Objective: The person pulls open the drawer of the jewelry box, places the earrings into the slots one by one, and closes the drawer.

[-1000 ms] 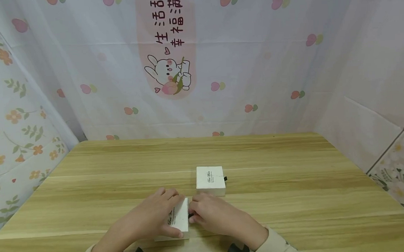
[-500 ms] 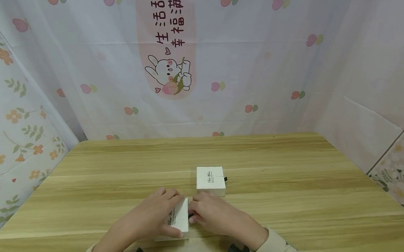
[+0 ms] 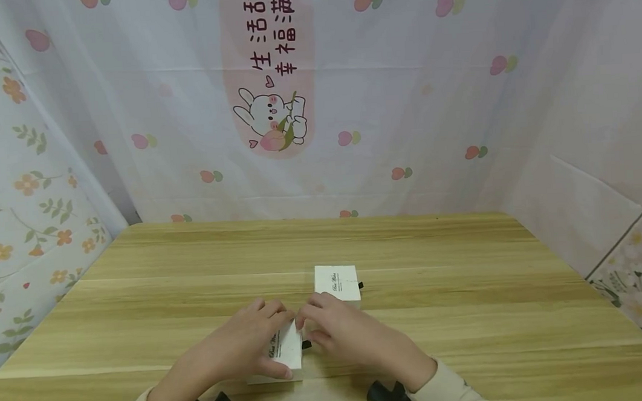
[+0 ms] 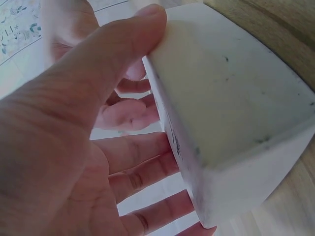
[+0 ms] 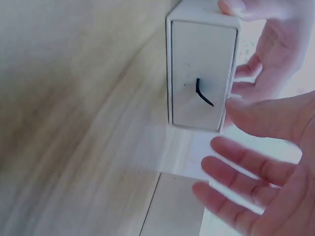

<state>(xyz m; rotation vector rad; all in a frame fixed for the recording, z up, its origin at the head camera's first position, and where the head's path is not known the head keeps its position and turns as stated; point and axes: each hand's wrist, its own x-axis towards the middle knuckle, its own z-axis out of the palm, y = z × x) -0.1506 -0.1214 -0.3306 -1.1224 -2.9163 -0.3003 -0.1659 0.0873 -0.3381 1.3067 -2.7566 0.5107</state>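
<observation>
A small white drawer-style gift box point(image 3: 289, 347) with dark script lettering lies near the front of the table. My left hand point(image 3: 254, 337) grips it, thumb at the near side and fingers across the top to the far edge. From its right end sticks a black pull tab point(image 5: 204, 93); in the right wrist view the drawer front point(image 5: 197, 54) sits flush in the sleeve. My right hand point(image 3: 341, 326) is just right of that end, fingers loosely bent and off the tab. Whether its fingertips touch the box's top edge I cannot tell.
A second white box point(image 3: 337, 281) with a similar black tab stands farther back, partly behind the right hand. Both boxes are on a wooden table point(image 3: 438, 261). Printed curtains point(image 3: 403, 99) hang along the back and sides.
My right hand has let go of the black tab, with its fingers moving up and apart, so the tab shows now. My left hand keeps its grip on the box.
</observation>
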